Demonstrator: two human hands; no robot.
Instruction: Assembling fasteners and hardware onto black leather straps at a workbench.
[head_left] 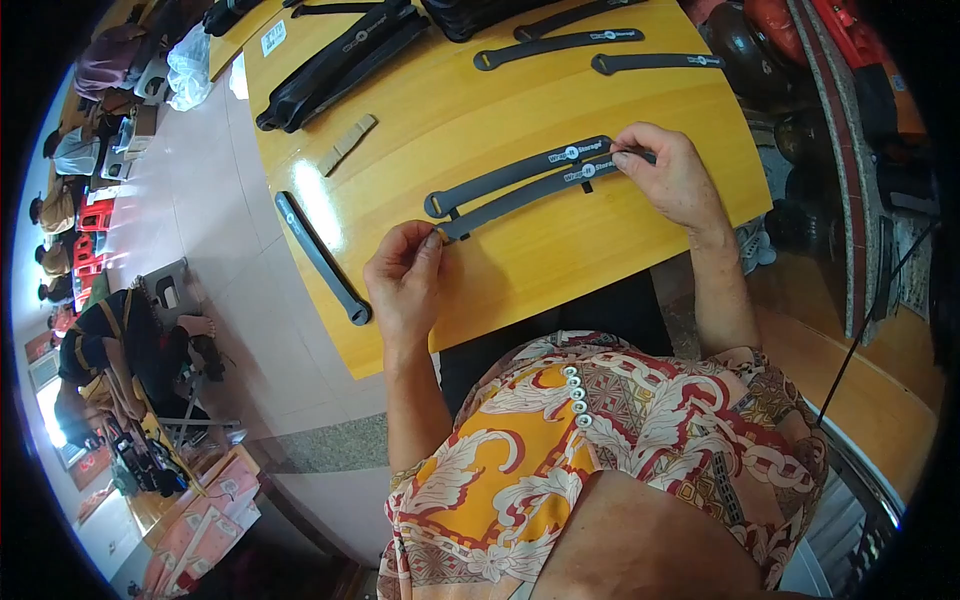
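A dark grey strap (530,199) with white print is stretched between my two hands above the yellow table (560,270). My left hand (407,275) pinches its left end between thumb and fingers. Its right end is pinched in my right hand (668,175). Just beyond it lies a second strap (510,178) of the same kind, with a slotted round end at the left; its right tip reaches to my right fingertips. Small black tabs (588,187) stick out by the straps. Left of my left hand, another strap (322,258) rests by the table's left edge.
Bundled black straps (345,65) lie at the far left of the table, with several loose straps (560,47) at the far right. A small tan folded strip (347,146) is left of centre. People sit on red stools (95,215) at far left; dark round jars (750,60) stand at right.
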